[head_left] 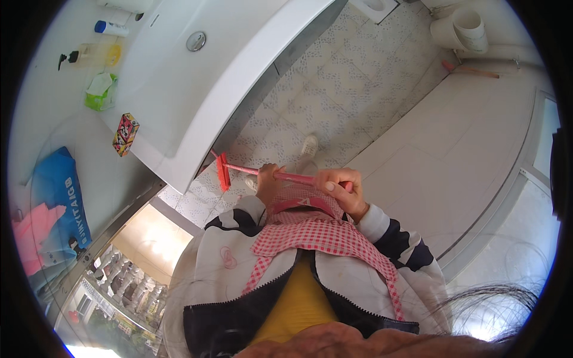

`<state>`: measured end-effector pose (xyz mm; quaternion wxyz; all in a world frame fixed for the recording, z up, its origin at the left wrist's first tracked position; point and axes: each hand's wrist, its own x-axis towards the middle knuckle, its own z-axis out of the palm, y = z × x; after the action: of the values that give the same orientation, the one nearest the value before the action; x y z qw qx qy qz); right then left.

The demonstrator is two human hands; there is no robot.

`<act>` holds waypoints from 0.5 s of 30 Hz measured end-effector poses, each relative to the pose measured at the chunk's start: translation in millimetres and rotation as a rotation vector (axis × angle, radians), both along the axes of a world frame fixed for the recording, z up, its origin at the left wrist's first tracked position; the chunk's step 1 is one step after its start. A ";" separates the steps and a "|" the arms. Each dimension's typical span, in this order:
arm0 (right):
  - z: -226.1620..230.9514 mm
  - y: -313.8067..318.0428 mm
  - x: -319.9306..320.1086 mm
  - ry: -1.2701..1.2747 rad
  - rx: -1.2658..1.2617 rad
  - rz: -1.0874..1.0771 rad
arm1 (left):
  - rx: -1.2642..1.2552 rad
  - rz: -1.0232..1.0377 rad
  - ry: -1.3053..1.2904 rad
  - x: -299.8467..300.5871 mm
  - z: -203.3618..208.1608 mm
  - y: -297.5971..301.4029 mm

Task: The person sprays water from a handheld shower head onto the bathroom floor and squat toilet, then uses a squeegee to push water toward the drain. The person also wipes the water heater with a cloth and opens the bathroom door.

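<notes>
Across the front of my body I hold a long pink-red pole [296, 178] with a red crosspiece [223, 172] near its far left end. It looks like a mop or broom, but its tip runs down past the sink counter's edge and I cannot make out the kind. My left hand [268, 181] is closed around the middle of the pole. Farther right, my right hand [342, 190] grips the pole's end, the thumb lying along it. Below both hands hangs a red-and-white checked apron [322, 234].
To the left is a white sink counter [206, 128] with a drain [196, 41], bottles, a green tissue pack [100, 92] and a small patterned box [125, 135]. A blue bag [59, 197] lies nearer. White buckets [459, 30] stand far right on the patterned tiles [334, 83].
</notes>
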<state>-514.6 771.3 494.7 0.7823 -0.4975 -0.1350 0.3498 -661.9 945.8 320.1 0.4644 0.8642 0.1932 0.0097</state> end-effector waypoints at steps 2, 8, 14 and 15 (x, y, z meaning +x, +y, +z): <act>-7.1 -6.9 26.1 -0.039 0.012 0.158 | -0.056 -0.005 0.058 17.4 -8.6 -8.0; 64.4 -70.2 140.7 -0.267 -0.006 -0.053 | -0.046 -0.071 -0.222 183.2 -4.9 -105.0; 119.0 -92.9 180.0 -0.527 -0.014 -0.154 | -0.111 -0.188 -0.372 294.9 52.4 -139.7; 127.4 -98.6 177.5 -0.557 0.005 -0.180 | -0.120 -0.225 -0.413 298.2 62.7 -144.2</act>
<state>-337.0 672.7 622.1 0.7441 -0.5825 -0.3009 0.1286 -363.7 801.6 382.8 0.5428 0.8308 -0.0032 0.1229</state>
